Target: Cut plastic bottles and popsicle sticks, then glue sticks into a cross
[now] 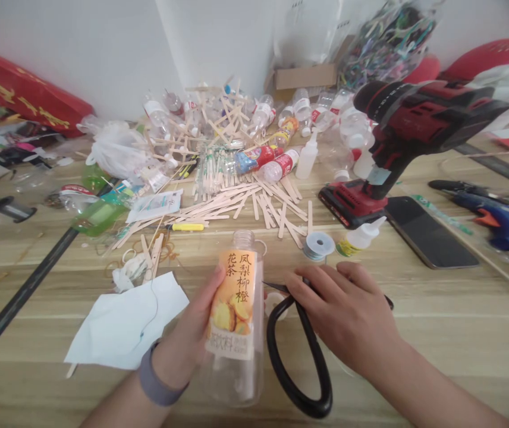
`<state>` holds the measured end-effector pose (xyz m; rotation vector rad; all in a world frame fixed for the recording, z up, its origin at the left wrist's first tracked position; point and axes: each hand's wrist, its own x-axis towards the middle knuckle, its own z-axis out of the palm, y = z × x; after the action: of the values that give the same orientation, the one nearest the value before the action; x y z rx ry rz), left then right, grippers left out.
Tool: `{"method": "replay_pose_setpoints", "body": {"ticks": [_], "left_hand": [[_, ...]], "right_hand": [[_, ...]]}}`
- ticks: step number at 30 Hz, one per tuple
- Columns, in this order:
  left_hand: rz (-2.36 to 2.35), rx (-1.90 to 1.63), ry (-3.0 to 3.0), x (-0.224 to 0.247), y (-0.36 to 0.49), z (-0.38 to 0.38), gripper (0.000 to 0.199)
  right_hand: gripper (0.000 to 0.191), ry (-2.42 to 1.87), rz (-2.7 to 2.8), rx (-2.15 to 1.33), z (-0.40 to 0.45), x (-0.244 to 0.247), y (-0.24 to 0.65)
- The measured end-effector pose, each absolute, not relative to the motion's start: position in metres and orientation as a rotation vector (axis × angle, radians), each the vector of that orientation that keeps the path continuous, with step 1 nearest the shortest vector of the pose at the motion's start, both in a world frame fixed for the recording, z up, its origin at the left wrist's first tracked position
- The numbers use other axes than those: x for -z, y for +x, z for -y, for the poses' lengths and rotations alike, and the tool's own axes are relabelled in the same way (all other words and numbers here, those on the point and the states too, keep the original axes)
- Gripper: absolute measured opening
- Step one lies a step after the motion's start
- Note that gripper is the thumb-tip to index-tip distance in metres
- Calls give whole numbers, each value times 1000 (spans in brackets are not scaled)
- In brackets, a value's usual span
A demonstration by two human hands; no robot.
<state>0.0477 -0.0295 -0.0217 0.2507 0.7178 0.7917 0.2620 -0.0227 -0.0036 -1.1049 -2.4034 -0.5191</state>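
Note:
Upright in my left hand [203, 306] is a clear, capless plastic bottle [236, 377] with an orange and cream label; my fingers wrap behind it and the thumb lies along its left side. My right hand [339, 306] is closed around black-handled scissors [321, 380], just right of the bottle. One large handle loop hangs below my fingers, and the dark blade tip points left, close to the bottle's side. Most of the blades are hidden by the hand. Behind the scissors, partly covered, lies a pale ring-shaped roll.
Ahead lie wooden sticks [236, 199], a yellow-handled tool [185, 227], a wire spool [318, 245] and a small glue bottle [361, 235]. A red drill [397, 137], phone [430, 232] and blue glue gun [499, 217] are right; white paper [116, 327] is left.

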Motion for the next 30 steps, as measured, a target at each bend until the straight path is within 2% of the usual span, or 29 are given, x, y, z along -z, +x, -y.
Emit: {"method": "replay_pose_setpoints", "body": {"ticks": [8, 17, 21, 25, 30], "left_hand": [[-821, -814, 300, 23, 49, 30, 51], [-803, -962, 550, 8, 53, 32, 26], [-859, -984, 633, 1, 53, 32, 36], [-941, -971, 657, 0, 53, 32, 44], [-946, -970, 677, 1, 52, 30, 50]], "right_hand": [[31, -1111, 2411, 573, 23, 7, 263], [28, -1082, 2455, 503, 19, 12, 260], [29, -1070, 2478, 348, 20, 9, 257], [32, -1049, 2529, 353, 21, 9, 256], [22, -1095, 2574, 226, 21, 12, 255]]}}
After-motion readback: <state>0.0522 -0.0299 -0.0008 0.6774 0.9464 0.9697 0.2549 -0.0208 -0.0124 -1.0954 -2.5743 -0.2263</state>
